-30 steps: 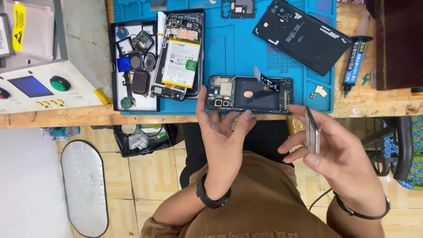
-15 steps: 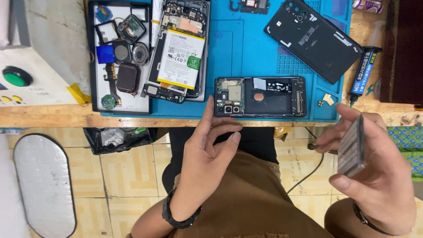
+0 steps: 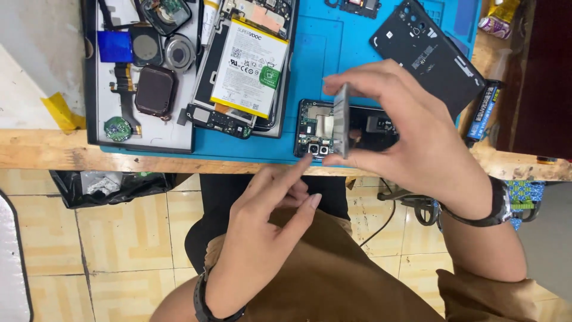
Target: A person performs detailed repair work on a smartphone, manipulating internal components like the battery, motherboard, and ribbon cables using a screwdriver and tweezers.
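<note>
Right hand: right hand [image 3: 417,140] pinches a thin grey panel [image 3: 341,121] on edge, thumb below, fingers on top
Panel: held upright just above the opened phone frame [image 3: 369,128] on the blue mat [image 3: 333,53]
Left hand: left hand [image 3: 265,220] empty, index finger stretched toward the frame's camera corner at the table edge
Nearby: white battery [image 3: 245,67] to the left, black back cover [image 3: 426,50] behind

Two hands are in view: the left hand [image 3: 262,238] and the right hand [image 3: 411,134], each with one dark wristband. The bench carries one blue mat [image 3: 333,65], one parts tray [image 3: 143,134], two opened phones, namely one with a white battery [image 3: 247,65] and one small one [image 3: 357,128] at the mat's edge, and one black back cover [image 3: 426,50]. The right hand holds one thin grey plate [image 3: 341,119]; one blue square [image 3: 114,46] and three round parts lie in the tray.
</note>
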